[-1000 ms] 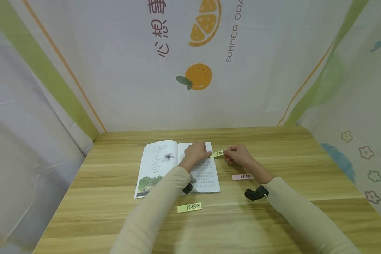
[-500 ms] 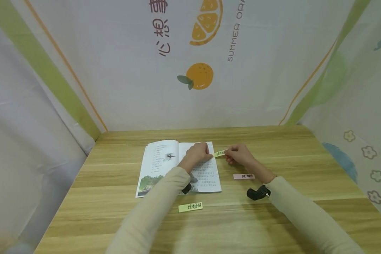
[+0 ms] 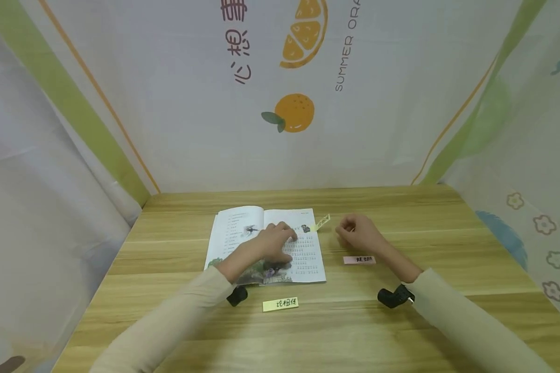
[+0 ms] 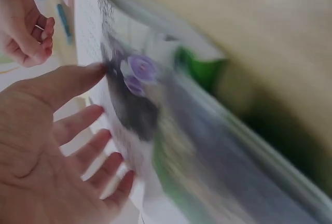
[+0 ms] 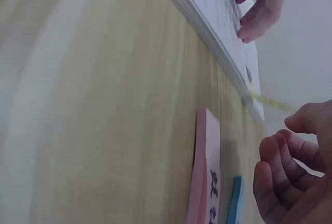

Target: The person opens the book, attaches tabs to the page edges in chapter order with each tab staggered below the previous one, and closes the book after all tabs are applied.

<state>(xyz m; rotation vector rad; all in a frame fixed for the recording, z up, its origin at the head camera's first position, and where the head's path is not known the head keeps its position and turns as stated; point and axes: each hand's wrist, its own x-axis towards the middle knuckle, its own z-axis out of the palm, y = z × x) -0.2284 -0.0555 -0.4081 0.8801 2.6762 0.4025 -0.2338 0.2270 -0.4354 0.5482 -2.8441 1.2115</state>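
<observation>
Head view: left hand (image 3: 274, 243), fingers spread, over the book (image 3: 304, 258), perhaps steadying it (contact is hard to judge); right hand (image 3: 360, 233), fingers loosely curled around nothing, near a yellow sticky tab (image 3: 323, 222) jutting past the book's right edge, likely for visibility.

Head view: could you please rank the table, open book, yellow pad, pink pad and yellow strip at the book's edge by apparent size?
1. Table
2. Open book
3. Yellow pad and pink pad: close in size, and the yellow one lies nearer, so unranked
4. Yellow strip
</observation>
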